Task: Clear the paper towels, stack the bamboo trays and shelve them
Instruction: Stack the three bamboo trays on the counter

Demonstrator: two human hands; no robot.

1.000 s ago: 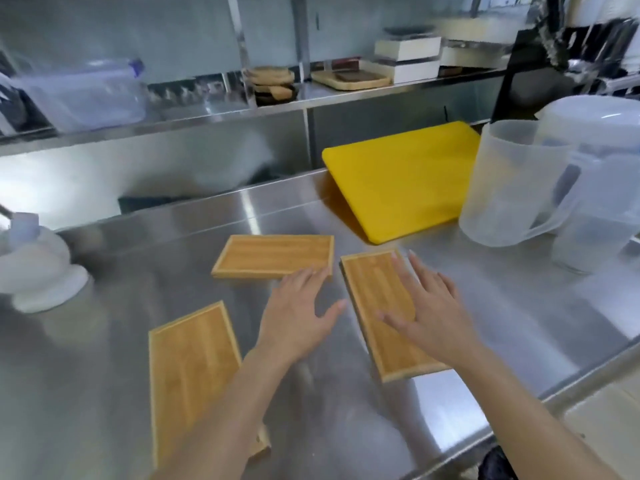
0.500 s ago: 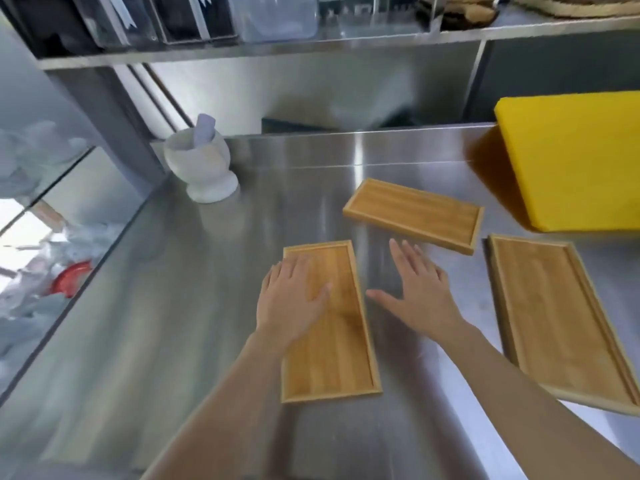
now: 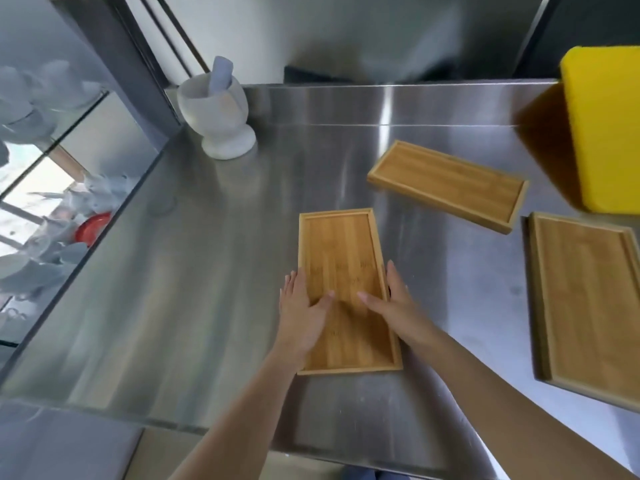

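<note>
Fingers of my left hand [image 3: 300, 311] and right hand [image 3: 394, 306] clasp the near bamboo tray's [image 3: 341, 271] long edges on the steel counter [image 3: 194, 271]. Stacking seems underway; next I'd lift it onto the middle tray [image 3: 448, 185] or right tray [image 3: 588, 299].

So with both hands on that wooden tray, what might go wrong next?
The left hand and right hand only pinch the near tray by its long edges, so it may slip when lifted off the slick steel counter. The right tray seems to lie close to the counter's front edge, so a nudge while stacking might tip it off.
</note>
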